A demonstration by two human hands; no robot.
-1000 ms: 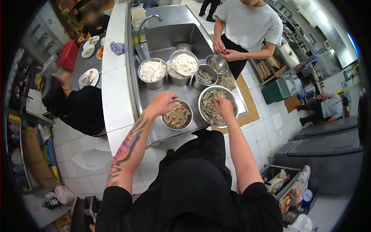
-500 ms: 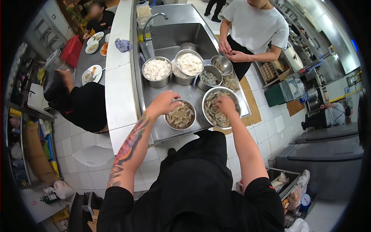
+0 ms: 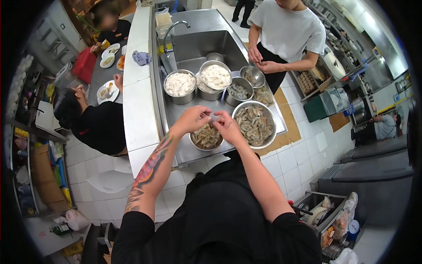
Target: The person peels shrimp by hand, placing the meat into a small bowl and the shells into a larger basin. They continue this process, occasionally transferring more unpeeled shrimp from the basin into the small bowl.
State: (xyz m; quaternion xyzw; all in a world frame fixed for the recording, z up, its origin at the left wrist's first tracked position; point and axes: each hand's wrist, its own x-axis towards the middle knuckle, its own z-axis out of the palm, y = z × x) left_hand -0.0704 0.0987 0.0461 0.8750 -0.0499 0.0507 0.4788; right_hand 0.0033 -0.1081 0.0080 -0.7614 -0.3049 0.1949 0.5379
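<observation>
My left hand [image 3: 194, 119] and my right hand [image 3: 228, 126] meet above a metal bowl [image 3: 191, 140] of brownish shrimp shells and heads [image 3: 206, 135]. Between their pinched fingertips is a greyish shrimp [image 3: 214, 118], mostly covered by the fingers. Just right of my right hand stands a larger metal bowl [image 3: 273, 134] heaped with whole grey-brown shrimp [image 3: 252, 124]. Behind it, a steel pot [image 3: 241, 80] contains greyish peeled shrimp [image 3: 238, 91].
Pots of whitish food [image 3: 179, 84] [image 3: 215, 76] stand by the sink [image 3: 220, 42]. A smaller bowl [image 3: 259, 77] sits near a co-worker in a white shirt [image 3: 288, 28], whose hands are together. People sit beyond the white tiled ledge [image 3: 140, 105], left.
My right hand has left the large shrimp bowl and come left to meet my left hand. A greyish shrimp now shows between their fingertips.
</observation>
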